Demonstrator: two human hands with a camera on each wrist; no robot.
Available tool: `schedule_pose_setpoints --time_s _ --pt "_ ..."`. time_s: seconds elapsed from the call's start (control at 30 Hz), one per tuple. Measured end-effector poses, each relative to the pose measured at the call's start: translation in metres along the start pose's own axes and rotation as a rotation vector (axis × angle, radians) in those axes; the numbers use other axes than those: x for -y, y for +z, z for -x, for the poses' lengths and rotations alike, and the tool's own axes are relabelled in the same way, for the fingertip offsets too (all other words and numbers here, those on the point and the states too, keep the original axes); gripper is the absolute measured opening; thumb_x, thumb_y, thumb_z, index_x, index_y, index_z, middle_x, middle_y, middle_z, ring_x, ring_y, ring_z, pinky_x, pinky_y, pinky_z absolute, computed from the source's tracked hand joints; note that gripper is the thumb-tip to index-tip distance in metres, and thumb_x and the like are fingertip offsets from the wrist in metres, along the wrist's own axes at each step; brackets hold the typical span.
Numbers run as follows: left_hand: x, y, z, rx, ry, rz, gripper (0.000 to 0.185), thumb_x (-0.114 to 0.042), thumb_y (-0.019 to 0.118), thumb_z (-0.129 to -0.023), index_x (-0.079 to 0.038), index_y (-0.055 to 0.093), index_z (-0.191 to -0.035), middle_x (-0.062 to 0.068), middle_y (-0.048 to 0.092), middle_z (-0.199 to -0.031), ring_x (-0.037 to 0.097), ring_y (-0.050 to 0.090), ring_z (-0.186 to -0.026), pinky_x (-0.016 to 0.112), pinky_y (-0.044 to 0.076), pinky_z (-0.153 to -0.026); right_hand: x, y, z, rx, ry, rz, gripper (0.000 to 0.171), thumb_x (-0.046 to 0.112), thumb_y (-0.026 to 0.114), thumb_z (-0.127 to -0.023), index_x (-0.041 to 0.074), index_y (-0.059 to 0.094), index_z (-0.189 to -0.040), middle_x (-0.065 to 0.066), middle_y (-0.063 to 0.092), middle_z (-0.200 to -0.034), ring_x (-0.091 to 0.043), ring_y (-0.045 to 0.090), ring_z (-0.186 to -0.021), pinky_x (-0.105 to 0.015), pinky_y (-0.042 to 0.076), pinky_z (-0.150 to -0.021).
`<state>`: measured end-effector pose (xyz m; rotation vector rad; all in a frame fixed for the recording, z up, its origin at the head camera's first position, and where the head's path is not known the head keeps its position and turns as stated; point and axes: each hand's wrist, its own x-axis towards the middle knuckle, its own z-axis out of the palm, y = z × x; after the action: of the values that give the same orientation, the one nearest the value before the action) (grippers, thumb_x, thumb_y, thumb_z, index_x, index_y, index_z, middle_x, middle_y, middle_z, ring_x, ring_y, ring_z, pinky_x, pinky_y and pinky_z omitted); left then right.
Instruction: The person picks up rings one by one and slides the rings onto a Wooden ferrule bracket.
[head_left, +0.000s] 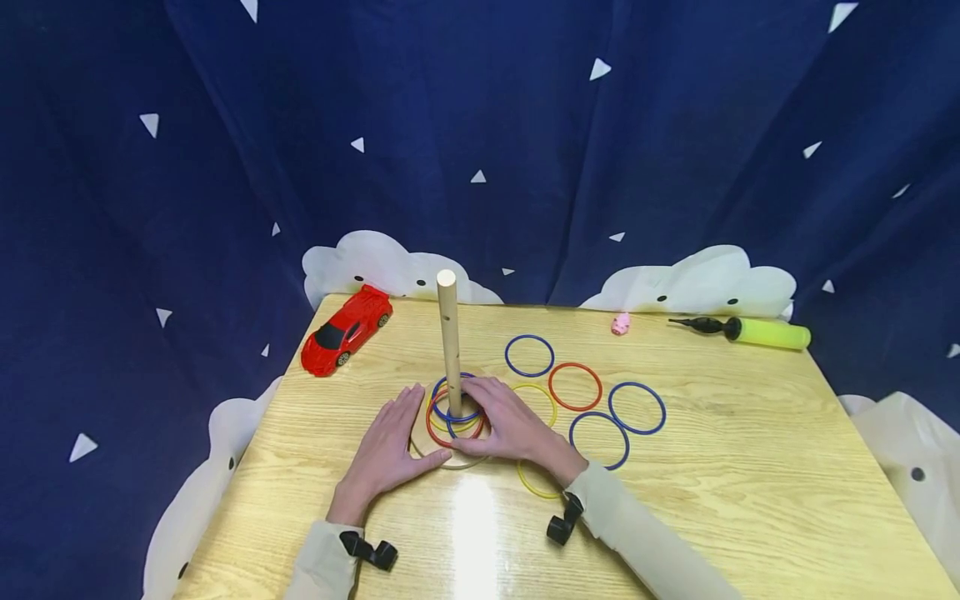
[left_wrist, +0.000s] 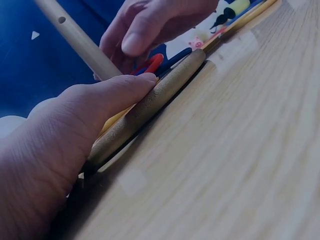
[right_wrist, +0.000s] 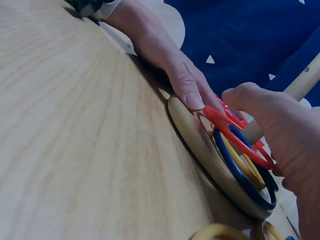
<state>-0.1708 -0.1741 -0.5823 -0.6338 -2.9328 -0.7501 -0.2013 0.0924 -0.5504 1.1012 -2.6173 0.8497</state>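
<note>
A wooden peg (head_left: pixel 450 342) stands upright on a round wooden base (head_left: pixel 456 463) near the table's middle. Blue, red (right_wrist: pixel 235 137) and yellow rings lie stacked around its foot (head_left: pixel 437 414). My left hand (head_left: pixel 390 446) lies flat on the table, its straight fingers pressing the base's left edge (left_wrist: pixel 150 105). My right hand (head_left: pixel 510 423) rests over the stacked rings on the peg's right side. Its fingers reach the peg, and its thumb (right_wrist: pixel 260 110) hovers just above the red ring. Neither hand grips anything that I can see.
Loose rings lie right of the base: blue ones (head_left: pixel 529 356) (head_left: pixel 637 408) (head_left: pixel 598 440), a red (head_left: pixel 575 387) and two yellow (head_left: pixel 537 486). A red toy car (head_left: pixel 347 329) sits far left. A pink pig (head_left: pixel 620 323) and a yellow-green pump (head_left: pixel 750 332) lie along the far edge.
</note>
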Motion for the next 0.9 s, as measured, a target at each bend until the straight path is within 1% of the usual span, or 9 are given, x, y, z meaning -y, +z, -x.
schedule_pose_setpoints --time_s 0.1,0.27,0.47,0.57,0.67,0.77,0.9 --pt "0.000 0.000 0.000 -0.002 0.001 0.000 0.119 -0.083 0.063 -0.082 -0.010 0.024 -0.167 0.007 0.028 -0.172 0.024 0.020 -0.160 0.049 0.020 -0.129 0.001 -0.004 0.011 -0.018 0.008 -0.021 0.083 0.059 0.078 -0.086 0.013 0.053 -0.150 -0.001 0.058 -0.146 -0.019 0.051 -0.136 -0.042 0.044 -0.115" --pt "0.000 0.001 0.000 -0.005 0.002 -0.003 0.118 -0.083 0.064 -0.082 -0.011 0.024 -0.167 0.007 0.028 -0.172 0.023 0.020 -0.160 0.048 0.019 -0.130 -0.001 -0.014 0.034 -0.065 0.026 -0.030 0.079 0.053 0.078 -0.089 0.007 0.055 -0.149 -0.008 0.058 -0.146 -0.023 0.052 -0.137 -0.047 0.045 -0.113" --pt "0.003 0.002 -0.001 -0.006 0.004 -0.006 0.119 -0.083 0.063 -0.082 -0.011 0.024 -0.167 0.006 0.027 -0.172 0.023 0.019 -0.160 0.048 0.019 -0.130 -0.012 -0.036 0.062 -0.122 0.098 -0.011 0.076 0.046 0.078 -0.091 0.006 0.052 -0.151 -0.010 0.054 -0.151 -0.025 0.048 -0.140 -0.048 0.041 -0.117" --pt "0.003 0.002 -0.001 -0.007 0.008 -0.007 0.119 -0.084 0.063 -0.082 -0.011 0.024 -0.167 0.007 0.027 -0.172 0.023 0.020 -0.160 0.048 0.020 -0.129 -0.025 -0.049 0.079 -0.174 0.139 0.002 0.075 0.042 0.080 -0.090 0.008 0.052 -0.151 -0.011 0.054 -0.150 -0.028 0.048 -0.140 -0.050 0.040 -0.116" --pt "0.002 0.003 -0.001 -0.013 0.015 -0.007 0.119 -0.083 0.063 -0.081 -0.010 0.025 -0.167 0.007 0.028 -0.171 0.024 0.021 -0.160 0.049 0.021 -0.129 -0.042 -0.060 0.100 -0.226 0.200 0.013 0.074 0.036 0.083 -0.088 0.008 0.053 -0.150 -0.013 0.054 -0.150 -0.030 0.047 -0.139 -0.052 0.040 -0.113" --pt "0.003 0.003 0.000 -0.018 0.017 -0.006 0.119 -0.083 0.064 -0.081 -0.010 0.026 -0.167 0.008 0.029 -0.171 0.025 0.021 -0.160 0.048 0.021 -0.129 -0.060 -0.073 0.123 -0.282 0.274 0.028 0.074 0.030 0.085 -0.085 0.005 0.054 -0.148 -0.015 0.053 -0.149 -0.034 0.047 -0.137 -0.054 0.039 -0.111" --pt "0.003 0.002 0.000 -0.021 0.016 -0.004 0.119 -0.083 0.064 -0.081 -0.010 0.026 -0.167 0.008 0.029 -0.171 0.025 0.022 -0.160 0.048 0.021 -0.129 -0.084 -0.089 0.153 -0.353 0.364 0.043 0.078 0.024 0.086 -0.083 0.000 0.051 -0.148 -0.021 0.052 -0.148 -0.042 0.044 -0.135 -0.057 0.036 -0.107"
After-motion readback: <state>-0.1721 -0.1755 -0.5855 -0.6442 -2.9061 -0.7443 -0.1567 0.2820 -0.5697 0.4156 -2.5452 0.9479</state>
